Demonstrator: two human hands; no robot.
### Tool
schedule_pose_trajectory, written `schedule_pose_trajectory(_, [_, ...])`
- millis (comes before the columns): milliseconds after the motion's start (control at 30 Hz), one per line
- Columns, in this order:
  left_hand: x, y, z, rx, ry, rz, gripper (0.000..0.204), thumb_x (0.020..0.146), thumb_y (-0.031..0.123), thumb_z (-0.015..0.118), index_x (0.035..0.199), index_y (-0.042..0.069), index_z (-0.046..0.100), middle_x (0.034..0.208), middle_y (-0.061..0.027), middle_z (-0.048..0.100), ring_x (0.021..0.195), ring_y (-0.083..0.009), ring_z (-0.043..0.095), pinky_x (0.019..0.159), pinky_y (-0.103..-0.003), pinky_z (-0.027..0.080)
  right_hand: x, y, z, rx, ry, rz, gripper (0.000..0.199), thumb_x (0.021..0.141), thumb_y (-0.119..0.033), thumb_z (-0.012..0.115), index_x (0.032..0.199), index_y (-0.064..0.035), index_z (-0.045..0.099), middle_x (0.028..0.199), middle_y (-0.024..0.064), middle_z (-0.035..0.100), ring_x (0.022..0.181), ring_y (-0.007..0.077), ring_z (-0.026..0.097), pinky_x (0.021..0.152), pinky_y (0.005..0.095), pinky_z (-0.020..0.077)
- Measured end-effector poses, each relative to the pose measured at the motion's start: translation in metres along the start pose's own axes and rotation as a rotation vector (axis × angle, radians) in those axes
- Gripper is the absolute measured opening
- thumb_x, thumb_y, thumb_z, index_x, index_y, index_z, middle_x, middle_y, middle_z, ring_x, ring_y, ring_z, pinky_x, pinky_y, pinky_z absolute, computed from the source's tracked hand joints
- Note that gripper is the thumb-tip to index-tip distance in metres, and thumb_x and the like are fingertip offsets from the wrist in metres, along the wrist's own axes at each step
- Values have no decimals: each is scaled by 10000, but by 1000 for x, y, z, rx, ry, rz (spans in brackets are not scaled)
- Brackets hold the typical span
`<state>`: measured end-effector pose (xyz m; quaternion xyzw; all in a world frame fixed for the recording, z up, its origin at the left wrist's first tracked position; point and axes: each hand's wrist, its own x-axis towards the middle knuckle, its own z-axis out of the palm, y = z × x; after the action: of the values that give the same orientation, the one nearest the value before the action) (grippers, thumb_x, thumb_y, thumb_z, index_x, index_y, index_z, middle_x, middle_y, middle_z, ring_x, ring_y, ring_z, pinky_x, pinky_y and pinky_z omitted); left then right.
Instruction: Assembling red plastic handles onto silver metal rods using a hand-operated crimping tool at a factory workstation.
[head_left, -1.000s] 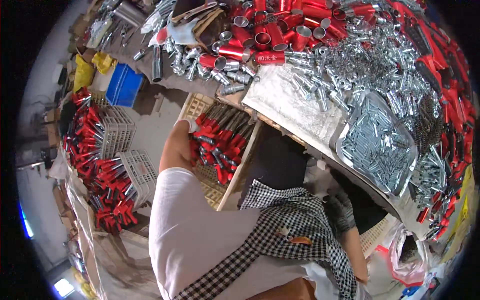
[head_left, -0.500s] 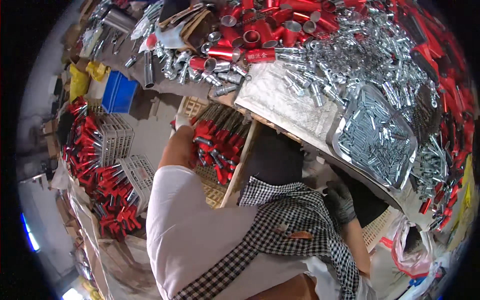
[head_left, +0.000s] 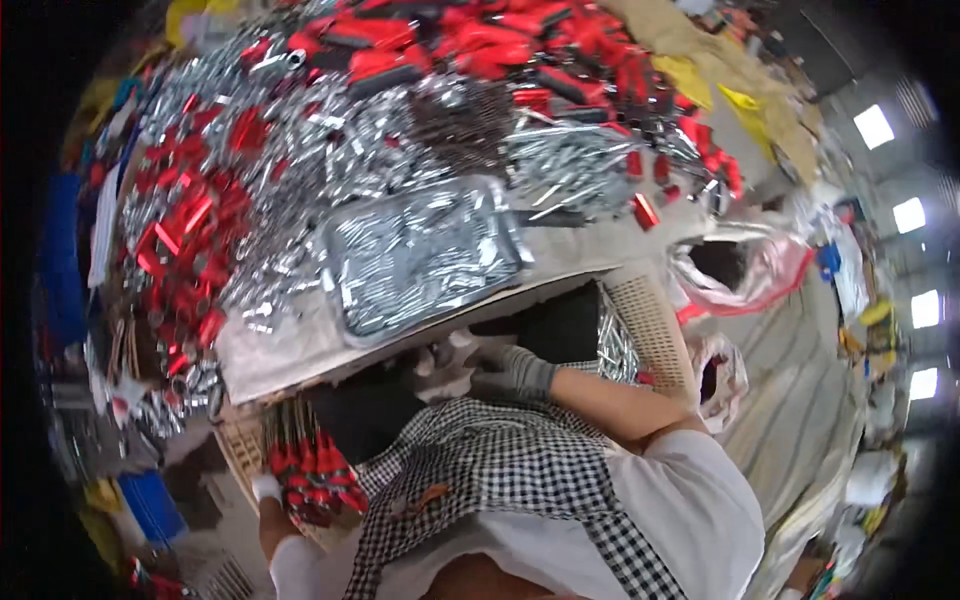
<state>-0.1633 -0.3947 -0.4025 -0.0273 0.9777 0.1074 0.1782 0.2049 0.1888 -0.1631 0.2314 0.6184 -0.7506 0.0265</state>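
Observation:
My left hand (head_left: 268,490), in a pale glove, is at the left side of a cream plastic basket (head_left: 236,452). Beside it, red-handled tools (head_left: 312,470) with metal shafts stand packed in that basket; the fingers are too blurred to read. My right hand (head_left: 512,372), in a grey knit glove, is over my lap just below the table edge. Its fingers stretch leftward, apart, with no object visible in them. Nearest to it are a dark cloth (head_left: 545,325) and a small whitish patch.
On the worktable lie a clear tray (head_left: 425,260) of metal pins, heaped silver fittings, red sleeves (head_left: 190,230) and red-black grips (head_left: 480,45). To the right stand another cream basket (head_left: 655,330) holding metal rods, and plastic bags (head_left: 745,275). A blue bin (head_left: 152,507) is at lower left.
My view has swung to the right, so the table and tray appear further left. My right hand has come inward across my lap. The left hand stays by the basket of red-handled tools.

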Motion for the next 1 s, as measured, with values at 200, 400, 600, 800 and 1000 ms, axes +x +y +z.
schedule_pose_trajectory(200, [-37,87,-112,73,322,240,340,959,291,508,995,-2,676,903,-239,668,853,-405,643,740,-471,499,-57,-72,-40,-445,30,-82,298,914,-174,643,1177,-34,628,1089,80,666,1013,158,615,906,319,496])
schedule_pose_trajectory(400, [-263,318,-254,-456,208,855,225,896,124,560,1024,-38,649,958,-185,658,915,-343,629,857,-401,486,-88,-115,-63,-313,256,-253,287,906,-157,661,1153,-14,632,1011,66,669,960,141,609,865,295,498])
schedule_pose_trajectory(600, [-394,445,-295,-1074,-381,1825,235,882,184,579,997,6,679,997,-184,639,897,-348,625,773,-454,502,-80,-118,-60,-137,149,-223,273,922,-91,641,1182,-9,621,1121,89,668,1045,176,605,932,321,485])
schedule_pose_trajectory(800, [-395,423,-305,-1203,-366,1881,183,869,139,576,978,16,656,981,-160,624,901,-323,620,804,-445,496,-88,-91,-48,-347,153,-223,306,899,-94,660,1195,-24,621,1110,89,674,1024,158,610,923,303,488])
schedule_pose_trajectory(1000, [-393,439,-338,-1243,-243,2088,137,856,93,573,960,26,633,965,-137,610,905,-297,616,835,-435,490,-97,-97,-43,-323,148,-245,295,893,-112,665,1166,-10,620,1011,84,679,953,123,604,870,286,495])
